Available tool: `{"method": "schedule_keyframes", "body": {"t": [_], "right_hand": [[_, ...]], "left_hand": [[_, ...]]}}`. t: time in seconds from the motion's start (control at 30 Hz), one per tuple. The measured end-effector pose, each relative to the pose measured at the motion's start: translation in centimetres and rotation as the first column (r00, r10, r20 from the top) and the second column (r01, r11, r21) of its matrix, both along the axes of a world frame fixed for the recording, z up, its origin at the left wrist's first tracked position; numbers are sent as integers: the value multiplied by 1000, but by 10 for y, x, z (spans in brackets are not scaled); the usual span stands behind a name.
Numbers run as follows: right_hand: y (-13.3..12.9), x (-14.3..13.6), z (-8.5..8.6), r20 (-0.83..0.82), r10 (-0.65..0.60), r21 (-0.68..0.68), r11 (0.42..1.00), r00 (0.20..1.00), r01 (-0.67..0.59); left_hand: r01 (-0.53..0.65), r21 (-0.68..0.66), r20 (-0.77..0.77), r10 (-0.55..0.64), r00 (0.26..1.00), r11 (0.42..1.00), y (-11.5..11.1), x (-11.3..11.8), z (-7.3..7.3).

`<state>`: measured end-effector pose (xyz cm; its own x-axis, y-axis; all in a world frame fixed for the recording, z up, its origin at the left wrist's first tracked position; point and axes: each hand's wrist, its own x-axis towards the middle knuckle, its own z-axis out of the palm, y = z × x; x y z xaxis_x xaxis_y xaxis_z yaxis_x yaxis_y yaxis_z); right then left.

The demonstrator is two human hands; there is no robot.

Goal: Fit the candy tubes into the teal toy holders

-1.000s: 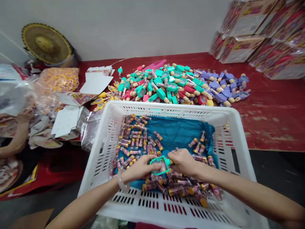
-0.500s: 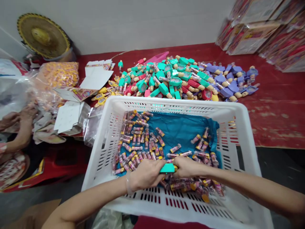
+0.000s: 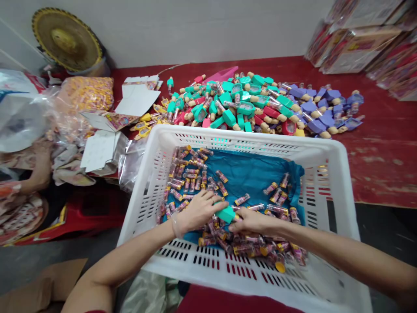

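Over the white plastic crate point(image 3: 345, 184), my left hand point(image 3: 199, 211) holds a small green plastic toy piece point(image 3: 226, 214) with its fingers stretched across the near end. My right hand point(image 3: 252, 221) is closed at the other end of the piece, its thumb and fingers around a small clear tube point(image 3: 239, 217) with a pink label, partly hidden by the fingers. Tube and green piece appear to touch; whether one is inside the other I cannot tell. Beneath both hands lie many similar yellow-capped tubes point(image 3: 243, 199) on a blue sheet point(image 3: 247, 169) lining the crate.
Behind the crate, green point(image 3: 246, 108), red and purple toy pieces point(image 3: 317, 126) are heaped on the red table point(image 3: 384, 143). White cartons point(image 3: 100, 152) and a bag of orange-yellow bits point(image 3: 87, 93) stand left, near another person's arm point(image 3: 41, 167). Wrapped packages point(image 3: 358, 50) are stacked right.
The fingers of my left hand have gone from curled around the green piece to more stretched out. The piece is now tilted and slightly higher, and the whole view has shifted a little.
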<state>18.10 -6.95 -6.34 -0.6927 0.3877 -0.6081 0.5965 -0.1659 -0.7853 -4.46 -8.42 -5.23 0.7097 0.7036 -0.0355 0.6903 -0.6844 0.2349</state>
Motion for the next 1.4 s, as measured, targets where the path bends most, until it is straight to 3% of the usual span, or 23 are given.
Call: {"method": "schedule_keyframes", "body": {"t": [0.07, 0.13, 0.2, 0.27, 0.33, 0.37, 0.4, 0.43, 0.47, 0.5, 0.57, 0.63, 0.7, 0.83, 0.97, 1.1, 1.23, 1.33, 1.4], "right_hand": [[22, 2, 16, 14, -43, 58, 997, 999, 42], [56, 7, 43, -2, -107, 170, 980, 994, 106], [93, 13, 78, -90, -219, 273, 933, 971, 236], [119, 18, 106, -432, -374, 313, 791, 821, 526], [127, 18, 114, -548, -429, 324, 682, 718, 656], [123, 17, 108, -520, -422, 408, 641, 742, 650], [115, 16, 95, -422, -374, 526, 640, 826, 559], [104, 15, 77, -260, -276, 649, 660, 925, 379], [92, 14, 56, -46, -120, 726, 677, 992, 115], [80, 14, 34, 150, 13, 746, 655, 989, -122], [60, 17, -5, 422, 129, 742, 519, 897, -424], [48, 22, -32, 571, 131, 716, 404, 810, -570], [42, 28, -46, 638, 115, 690, 351, 761, -632], [37, 31, -54, 661, 128, 660, 371, 740, -653], [44, 28, -46, 652, 81, 658, 434, 754, -616], [64, 33, -12, 619, -13, 686, 496, 785, -533], [79, 45, 26, 459, -133, 757, 576, 878, -308], [82, 52, 41, 403, -183, 761, 611, 897, -218], [83, 54, 46, 361, -203, 764, 624, 910, -164]], "left_hand": [[-188, 69, 82, 183, 980, 980, 13, -8, 7], [-409, 82, 234, 381, 894, 909, 27, -23, 12], [-551, 18, 329, 515, 791, 834, 37, -40, 14], [-611, -67, 306, 599, 740, 789, 43, -56, 14], [-635, -120, 234, 643, 729, 763, 45, -68, 14], [-650, -131, 207, 662, 720, 748, 46, -73, 14], [-670, -133, 188, 682, 707, 731, 47, -77, 13], [-690, -134, 169, 702, 692, 712, 48, -81, 12], [-709, -137, 149, 722, 675, 691, 49, -85, 9], [-728, -144, 126, 742, 658, 670, 51, -89, 6], [-765, -162, 65, 780, 622, 623, 55, -97, -5], [-794, -180, -6, 806, 592, 581, 58, -102, -17], [-806, -191, -67, 812, 580, 560, 60, -102, -28], [-808, -162, -155, 794, 588, 567, 56, -90, -41], [-831, -96, -212, 804, 555, 548, 44, -71, -50], [-855, -75, -211, 830, 516, 513, 37, -59, -59], [-857, -126, -133, 848, 513, 500, 37, -53, -58], [-824, -186, -108, 822, 559, 535, 34, -36, -55], [-778, -243, -99, 783, 614, 579, 26, -10, -56]]}}
